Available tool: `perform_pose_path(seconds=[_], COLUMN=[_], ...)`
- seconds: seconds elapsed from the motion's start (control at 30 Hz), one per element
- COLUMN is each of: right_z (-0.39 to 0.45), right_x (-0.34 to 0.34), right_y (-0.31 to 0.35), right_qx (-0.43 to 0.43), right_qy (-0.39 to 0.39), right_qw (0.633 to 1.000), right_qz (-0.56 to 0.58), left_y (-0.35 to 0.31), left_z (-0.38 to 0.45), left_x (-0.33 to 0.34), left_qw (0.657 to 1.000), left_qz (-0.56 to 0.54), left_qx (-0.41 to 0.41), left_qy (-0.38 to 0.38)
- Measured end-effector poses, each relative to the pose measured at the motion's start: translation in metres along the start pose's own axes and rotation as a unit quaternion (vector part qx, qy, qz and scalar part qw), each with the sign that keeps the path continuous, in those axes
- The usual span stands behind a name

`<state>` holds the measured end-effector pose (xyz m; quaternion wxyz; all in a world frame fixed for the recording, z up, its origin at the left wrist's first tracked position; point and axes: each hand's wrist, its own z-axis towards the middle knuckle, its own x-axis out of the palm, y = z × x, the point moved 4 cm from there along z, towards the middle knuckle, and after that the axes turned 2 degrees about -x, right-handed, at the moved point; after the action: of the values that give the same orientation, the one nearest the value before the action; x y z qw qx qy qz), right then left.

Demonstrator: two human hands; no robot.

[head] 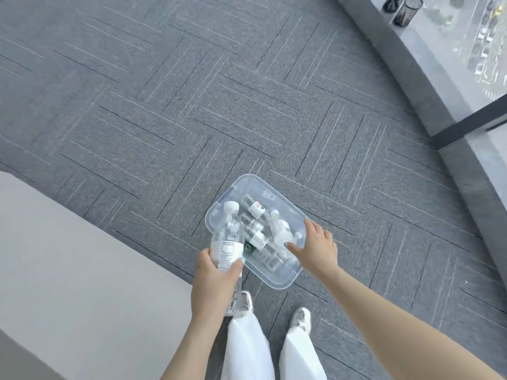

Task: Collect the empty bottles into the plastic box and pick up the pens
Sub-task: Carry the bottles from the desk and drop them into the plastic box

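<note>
A clear plastic box (277,281) hangs above the carpet in front of me, with several empty bottles (263,242) lying inside it. My right hand (318,248) grips the box's right rim, thumb inside near the bottles. My left hand (216,281) is closed around a clear white-capped bottle (227,242) with a white label. That bottle tilts over the box's left edge, cap pointing away from me. A clear piece shows below my left hand; I cannot tell what it is. No pens are visible.
Grey patterned carpet (192,105) covers the floor. A beige block-like surface (68,270) fills the lower left. A grey ledge (428,86) along a window curves down the right, with dark mesh cups (406,12) on it. My white trousers and shoes (301,316) are below.
</note>
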<state>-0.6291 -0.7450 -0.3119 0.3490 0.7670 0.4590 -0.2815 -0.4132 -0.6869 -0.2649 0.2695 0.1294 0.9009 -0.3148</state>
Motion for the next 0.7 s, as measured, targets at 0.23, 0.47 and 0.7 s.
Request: perform_pose_path(seconds=[0.23,0.47,0.7], right_z=[-0.009,-0.014,-0.017], right_x=[0.007,0.013,0.015], right_y=[0.000,0.004,-0.003], right_qx=[-0.016,-0.058,-0.046], right_qy=[0.014,0.029,0.043], right_qw=[1.000,0.997,0.997], right_qz=[-0.023,-0.045,-0.033], left_y=[-0.019,-0.044,-0.051], left_z=[0.026,0.075,0.081], left_x=[0.008,0.024,0.029], left_qw=[0.997,0.966,0.934], left_qz=[0.065,0.232,0.313], left_qx=[0.024,0.107,0.171], left_qy=[0.019,0.028,0.034])
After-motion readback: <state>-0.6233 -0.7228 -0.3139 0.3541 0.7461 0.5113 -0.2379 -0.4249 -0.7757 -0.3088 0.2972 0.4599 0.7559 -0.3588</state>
